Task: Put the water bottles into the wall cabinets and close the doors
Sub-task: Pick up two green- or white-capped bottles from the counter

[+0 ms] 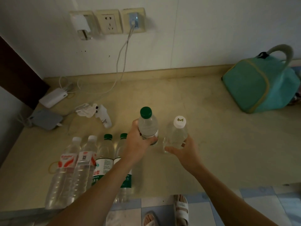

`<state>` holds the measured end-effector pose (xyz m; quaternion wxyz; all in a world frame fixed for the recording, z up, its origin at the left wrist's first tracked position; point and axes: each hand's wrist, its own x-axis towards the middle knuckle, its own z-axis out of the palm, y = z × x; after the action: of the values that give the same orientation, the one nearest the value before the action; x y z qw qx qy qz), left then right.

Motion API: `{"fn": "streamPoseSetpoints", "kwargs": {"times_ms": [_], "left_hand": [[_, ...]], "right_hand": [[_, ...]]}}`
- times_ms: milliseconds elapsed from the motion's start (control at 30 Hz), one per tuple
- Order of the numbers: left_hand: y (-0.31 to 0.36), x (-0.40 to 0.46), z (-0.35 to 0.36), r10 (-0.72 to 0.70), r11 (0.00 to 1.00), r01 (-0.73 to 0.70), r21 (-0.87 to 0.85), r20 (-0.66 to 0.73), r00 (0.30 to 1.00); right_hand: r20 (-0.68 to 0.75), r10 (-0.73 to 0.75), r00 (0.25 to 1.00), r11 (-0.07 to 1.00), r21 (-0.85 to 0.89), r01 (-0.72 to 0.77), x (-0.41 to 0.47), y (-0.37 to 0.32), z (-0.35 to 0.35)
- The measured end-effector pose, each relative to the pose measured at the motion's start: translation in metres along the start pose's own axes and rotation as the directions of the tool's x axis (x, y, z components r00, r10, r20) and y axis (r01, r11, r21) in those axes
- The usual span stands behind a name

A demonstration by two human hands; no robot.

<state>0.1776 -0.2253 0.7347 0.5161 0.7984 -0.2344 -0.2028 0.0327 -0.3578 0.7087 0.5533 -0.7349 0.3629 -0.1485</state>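
You have a green-capped bottle (pixel 147 126) upright in your left hand (pixel 138 144) and a white-capped bottle (pixel 176 134) upright in your right hand (pixel 184 152). Four more clear bottles stand in a row at the desk's (pixel 219 144) front left: two white-capped (pixel 65 168) (pixel 84 163), two green-capped (pixel 104 159) (pixel 121 152).
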Motion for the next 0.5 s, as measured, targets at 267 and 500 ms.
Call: {"fn": "streamPoseSetpoints", "kwargs": {"times_ms": [267, 500], "left_hand": [[0.057, 0.002, -0.032, 0.192, 0.972, -0.203, -0.116, -0.096, 0.977], [0.213, 0.006, -0.091, 0.51, 0.826, -0.543, -0.153, -0.206, 0.835]], "right_hand": [[-0.085, -0.147, 0.985, 0.985, 0.083, 0.154, -0.01, -0.089, -0.035], [-0.248, -0.448, 0.859, 0.882, 0.036, 0.47, -0.031, -0.24, -0.103]]}}
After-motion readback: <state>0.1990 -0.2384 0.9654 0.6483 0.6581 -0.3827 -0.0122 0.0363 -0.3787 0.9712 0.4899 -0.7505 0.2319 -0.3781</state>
